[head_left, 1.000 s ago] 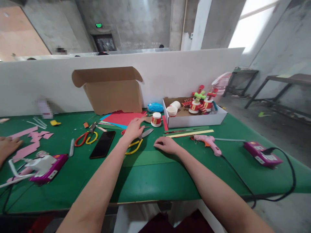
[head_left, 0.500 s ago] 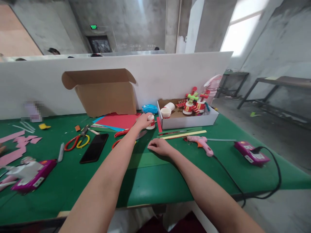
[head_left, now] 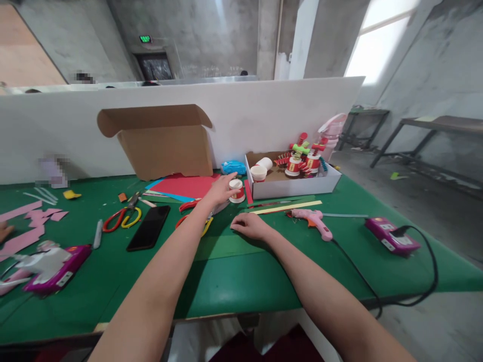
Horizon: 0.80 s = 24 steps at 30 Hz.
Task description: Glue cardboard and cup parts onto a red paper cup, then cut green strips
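My left hand (head_left: 223,191) reaches over the table to a small red-and-white paper cup (head_left: 237,195), which stands upside down. Its fingers are apart, and the thumb and fingertips are beside and above the cup; whether they touch it I cannot tell. My right hand (head_left: 249,225) rests on the green tabletop with its fingers curled in and nothing showing in them. A green paper strip (head_left: 222,249) lies just in front of it, and a yellow strip (head_left: 290,207) lies behind it. Scissors (head_left: 207,227) and red-handled pliers (head_left: 188,205) are partly hidden by my left forearm.
A white box (head_left: 294,189) holds cups and decorated cup figures. A pink glue gun (head_left: 315,221) is corded to a purple power strip (head_left: 392,236). Leftward lie a phone (head_left: 149,228), more scissors (head_left: 121,218) and red paper (head_left: 188,185). Another person's hand (head_left: 4,231) shows at the left edge.
My left hand's fingers, earlier around the paper cup, have spread and drawn back slightly. The cup stays on the table. My right hand is nearly still.
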Each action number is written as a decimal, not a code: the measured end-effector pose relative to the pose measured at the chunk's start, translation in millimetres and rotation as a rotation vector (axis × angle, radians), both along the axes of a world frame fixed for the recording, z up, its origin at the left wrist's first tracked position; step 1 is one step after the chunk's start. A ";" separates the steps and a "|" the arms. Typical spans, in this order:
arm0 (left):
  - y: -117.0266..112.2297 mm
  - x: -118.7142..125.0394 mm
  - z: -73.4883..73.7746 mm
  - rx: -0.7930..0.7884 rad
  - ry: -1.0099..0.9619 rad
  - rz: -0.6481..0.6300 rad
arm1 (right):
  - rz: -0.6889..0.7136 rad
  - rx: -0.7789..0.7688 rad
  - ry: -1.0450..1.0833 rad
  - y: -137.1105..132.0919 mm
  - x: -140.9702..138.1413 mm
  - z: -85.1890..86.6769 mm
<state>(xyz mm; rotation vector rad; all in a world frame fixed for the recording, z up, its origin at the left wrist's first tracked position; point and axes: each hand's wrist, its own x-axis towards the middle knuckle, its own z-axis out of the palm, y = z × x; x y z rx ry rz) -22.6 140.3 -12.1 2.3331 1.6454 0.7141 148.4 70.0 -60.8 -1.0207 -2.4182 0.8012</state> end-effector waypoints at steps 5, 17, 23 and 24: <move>-45.4 -61.1 10.9 0.066 0.054 0.101 | 0.004 0.024 -0.015 0.4 0.1 0.4; -92.3 -71.1 -19.9 -0.167 0.356 0.139 | 0.001 0.016 -0.023 0.4 2.4 5.3; -92.9 -66.3 -21.4 -0.175 0.392 0.189 | -0.003 0.015 -0.024 -0.4 2.7 6.3; -92.9 -67.0 -21.7 -0.174 0.396 0.193 | -0.004 0.017 -0.025 -0.5 2.5 6.5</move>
